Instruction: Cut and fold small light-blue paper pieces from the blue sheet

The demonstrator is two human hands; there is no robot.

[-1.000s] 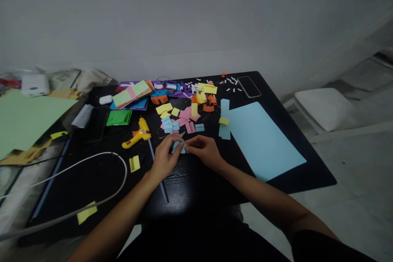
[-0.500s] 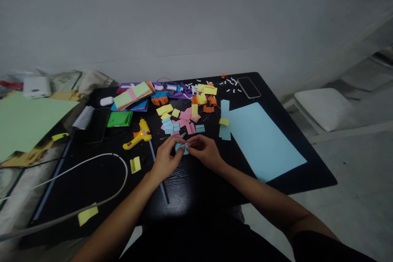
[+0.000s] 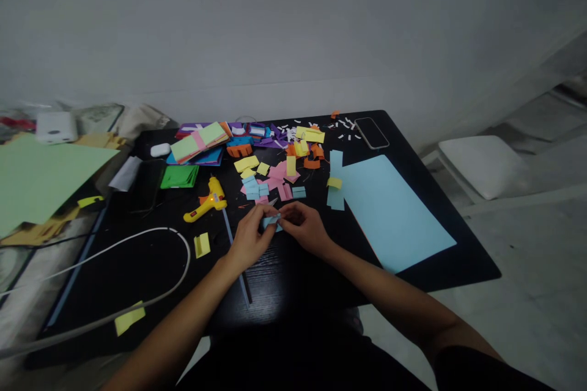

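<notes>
Between my two hands is a small piece of light blue paper (image 3: 271, 222), held just above the black table near its front middle. My left hand (image 3: 251, 231) pinches its left side between thumb and fingers. My right hand (image 3: 304, 227) grips the right edge with thumb and fingertips. The fingers hide part of the paper, so its folds are hard to make out. Just beyond my left fingers shows the pointed tip of what looks like scissors (image 3: 274, 201). Small blue folded papers (image 3: 254, 188) and pink pieces (image 3: 278, 177) lie past my hands.
A yellow hot glue gun (image 3: 207, 200) lies left of my hands, by a thin strip (image 3: 230, 238). A large light blue sheet (image 3: 397, 214) covers the right side. Behind are a phone (image 3: 372, 133), stacked coloured papers (image 3: 202, 142) and orange scraps (image 3: 312, 164). A white cable (image 3: 187, 250) loops at left.
The blue paper has tilted slightly between my fingers, and its right side is more covered. My hands stay in nearly the same place. Nothing else on the table has moved.
</notes>
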